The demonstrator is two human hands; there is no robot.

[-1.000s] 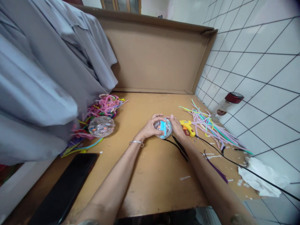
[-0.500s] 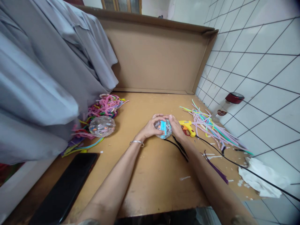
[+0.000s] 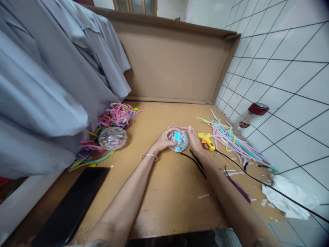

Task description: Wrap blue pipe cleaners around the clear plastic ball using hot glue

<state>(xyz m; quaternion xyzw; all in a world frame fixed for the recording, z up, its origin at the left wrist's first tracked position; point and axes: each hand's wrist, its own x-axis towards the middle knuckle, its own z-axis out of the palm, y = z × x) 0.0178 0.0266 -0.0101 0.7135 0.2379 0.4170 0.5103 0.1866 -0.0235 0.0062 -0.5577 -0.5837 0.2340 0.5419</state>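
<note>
A clear round faceted container (image 3: 183, 141) with a bright blue strip (image 3: 177, 139) across it rests between my hands at the middle of the table. My left hand (image 3: 166, 139) is wrapped round its left side, thumb on the near part and fingers over the far edge. My right hand (image 3: 194, 137) is at its right side, fingers reaching toward the far rim. Just right of that hand lies a yellow glue gun (image 3: 207, 141). Black fuzzy stems (image 3: 194, 161) lie on the near side of the container, partly under my right forearm.
At the left are a second clear bowl (image 3: 113, 138), a pile of coloured pipe cleaners (image 3: 119, 115) and a black phone (image 3: 73, 206). Pastel stems (image 3: 231, 140), a red-lidded jar (image 3: 250, 116), a cable, purple strands (image 3: 239, 188) and white tissue (image 3: 288, 197) occupy the right.
The container has turned between my hands, and its blue strip now sits further left. My right hand has shifted slightly right, showing more of the clear surface.
</note>
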